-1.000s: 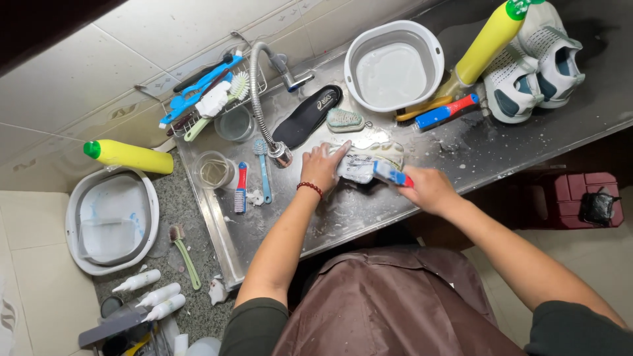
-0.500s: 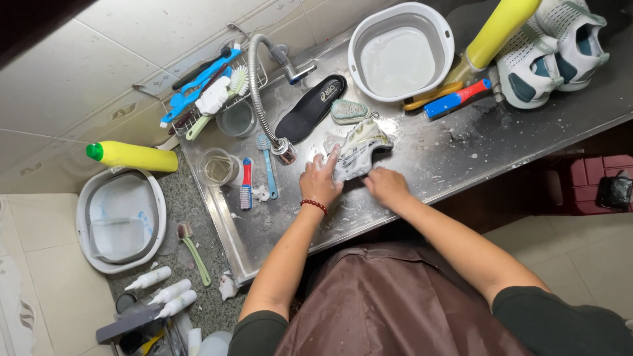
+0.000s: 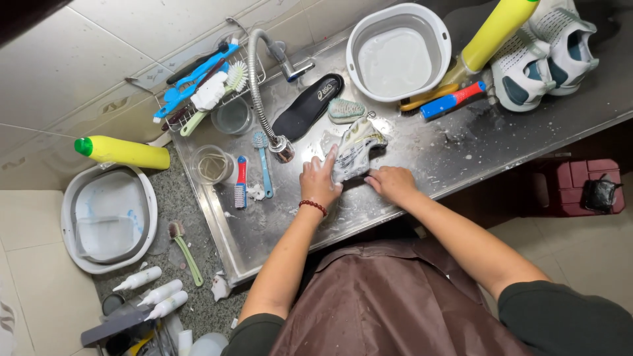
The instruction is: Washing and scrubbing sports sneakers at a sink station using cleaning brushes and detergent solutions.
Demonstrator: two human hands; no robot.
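A soapy white and grey shoe [image 3: 357, 149] lies on the wet steel sink tray [image 3: 461, 155], just below the tap's hose head [image 3: 283, 146]. My left hand [image 3: 320, 181] presses on the shoe's left side with its fingers spread over it. My right hand [image 3: 392, 183] grips the shoe's near edge from the right. Both hands are wet and foamy. No brush shows in either hand.
A white basin [image 3: 399, 56], yellow bottle [image 3: 498, 29], blue-red brush [image 3: 452, 100] and pair of white-teal sneakers [image 3: 544, 49] stand at the back right. A black insole [image 3: 308, 105], green scrubber [image 3: 346, 109], small brushes [image 3: 241, 181] and glass cup [image 3: 211, 165] lie left. A red stool [image 3: 570, 188] stands below.
A second ago my right hand held a blue-handled brush against the shoe; that brush is out of sight now. The shoe has been turned, and both hands rest on it.
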